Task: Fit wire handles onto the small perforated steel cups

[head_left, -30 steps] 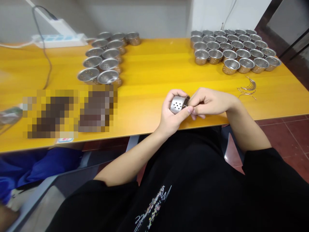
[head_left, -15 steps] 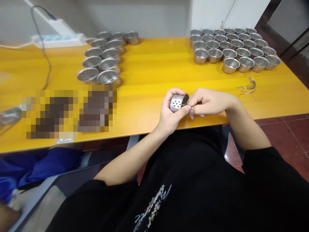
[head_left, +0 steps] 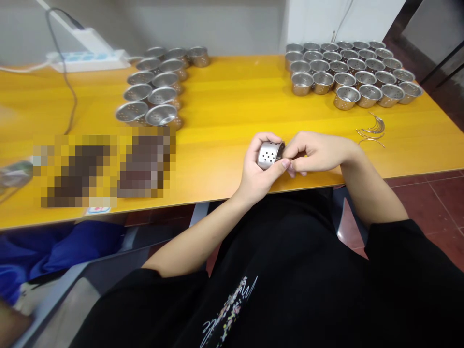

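Note:
My left hand (head_left: 256, 166) is wrapped round a small perforated metal cup (head_left: 268, 155), which lies on its side with its mouth turned right. Closed in a pinch, my right hand (head_left: 311, 151) meets the cup's rim. Its fingers hide whatever they may hold there. Both hands are just over the front edge of the yellow table (head_left: 217, 159). To the right of them lie several thin curved wires (head_left: 375, 126) in a loose bunch.
Rows of the same perforated cups (head_left: 347, 98) stand at the back right, and another group of cups (head_left: 163, 118) stands at the left. Behind that group is a white power strip (head_left: 94, 61) with a dark cable. Two blurred-out dark items (head_left: 145, 164) lie at the front left.
Both hands and the cup have shifted very slightly to the right. The grip looks the same, and the other cups and wires have stayed put.

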`<state>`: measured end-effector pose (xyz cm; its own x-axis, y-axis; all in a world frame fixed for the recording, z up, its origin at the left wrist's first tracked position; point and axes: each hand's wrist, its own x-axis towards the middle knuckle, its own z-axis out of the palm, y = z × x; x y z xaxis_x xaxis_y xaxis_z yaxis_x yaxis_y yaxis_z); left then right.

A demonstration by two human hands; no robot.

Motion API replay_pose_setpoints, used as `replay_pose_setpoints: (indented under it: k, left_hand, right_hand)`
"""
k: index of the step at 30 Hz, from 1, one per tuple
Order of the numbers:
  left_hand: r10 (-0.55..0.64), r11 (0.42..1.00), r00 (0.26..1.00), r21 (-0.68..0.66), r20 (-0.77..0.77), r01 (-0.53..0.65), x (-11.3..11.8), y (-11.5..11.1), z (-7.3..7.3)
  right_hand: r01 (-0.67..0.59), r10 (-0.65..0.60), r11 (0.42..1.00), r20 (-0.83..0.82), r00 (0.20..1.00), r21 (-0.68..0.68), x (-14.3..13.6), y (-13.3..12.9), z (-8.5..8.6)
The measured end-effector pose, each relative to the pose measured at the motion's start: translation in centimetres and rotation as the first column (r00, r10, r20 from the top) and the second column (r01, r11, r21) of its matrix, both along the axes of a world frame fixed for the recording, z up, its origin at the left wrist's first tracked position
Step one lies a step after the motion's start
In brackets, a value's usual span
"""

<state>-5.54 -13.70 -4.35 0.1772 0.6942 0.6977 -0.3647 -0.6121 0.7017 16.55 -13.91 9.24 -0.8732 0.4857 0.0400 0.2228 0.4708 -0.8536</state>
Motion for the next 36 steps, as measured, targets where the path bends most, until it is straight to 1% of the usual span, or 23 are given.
replay_pose_setpoints:
  k: [4,8,13,15,17,20,26,31,36]
  left_hand:
    - [0.014,1.000,1.000,0.021,-0.023,-0.013,0.0,-0.5,0.3]
    - [0.014,0.998,1.000,0.060,0.014,-0.015,0.1,-0.4,0.3]
    - [-0.005,0.999,1.000,-0.047,0.017,0.006,-0.1,0.0,-0.2]
    - [-0.030,0.998,0.999,-0.054,0.031,0.031,-0.2,0.1,-0.5]
    - [-0.041,0.999,0.999,-0.029,0.035,0.042,-0.2,0.2,-0.7]
    - [-0.018,1.000,1.000,0.013,0.016,0.018,0.0,0.3,-0.7]
    - [0.011,0.995,0.999,0.098,0.038,-0.015,0.4,-0.3,0.2]
    - [0.092,0.985,0.996,0.145,0.007,-0.092,0.2,-0.6,0.7]
    - [0.127,0.972,0.992,0.195,0.017,-0.128,0.1,-0.6,1.0]
  right_hand:
    - [-0.010,0.010,0.999,0.002,1.000,-0.035,0.1,-0.4,0.6]
    - [-0.008,0.008,0.999,-0.016,1.000,-0.044,0.1,-0.6,0.9]
    - [0.016,-0.017,0.999,-0.018,1.000,-0.046,0.2,-0.4,0.7]
    - [0.041,-0.042,0.998,-0.029,0.999,-0.037,0.2,-0.3,0.6]
    - [0.061,-0.062,0.998,-0.046,0.997,-0.019,0.2,-0.3,0.6]
    - [0.060,-0.059,0.998,-0.076,0.995,0.004,0.1,-0.3,0.7]
    - [0.070,-0.064,0.996,-0.097,0.993,0.060,-0.2,-0.4,0.4]
    - [0.066,-0.060,0.995,-0.073,0.995,0.078,-0.5,-0.5,0.4]
    - [0.124,-0.119,0.987,-0.055,0.991,0.099,-1.0,-0.6,0.2]
